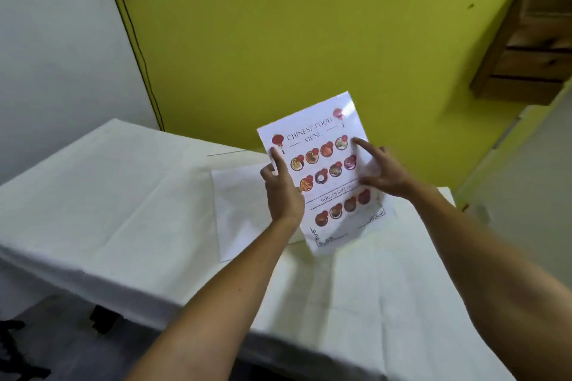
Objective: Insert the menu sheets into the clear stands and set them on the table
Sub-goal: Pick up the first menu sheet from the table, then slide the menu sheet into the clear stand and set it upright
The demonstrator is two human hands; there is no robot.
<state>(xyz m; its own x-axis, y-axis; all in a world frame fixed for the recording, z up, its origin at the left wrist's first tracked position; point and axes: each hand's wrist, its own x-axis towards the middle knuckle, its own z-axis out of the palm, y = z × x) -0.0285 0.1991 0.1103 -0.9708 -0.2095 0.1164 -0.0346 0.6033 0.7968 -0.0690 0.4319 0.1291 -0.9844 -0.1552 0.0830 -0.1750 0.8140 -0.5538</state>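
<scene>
Both hands, left (283, 192) and right (382, 172), grip the menu sheet (325, 170) upright, title end up.

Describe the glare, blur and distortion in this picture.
Head view: glare whitens the top right corner of the menu, where its clear cover shines. The title reads, the small print blurs. The wooden shelf and the near edge of the table are smeared. The wide lens tilts the walls and bows the black cable.
</scene>
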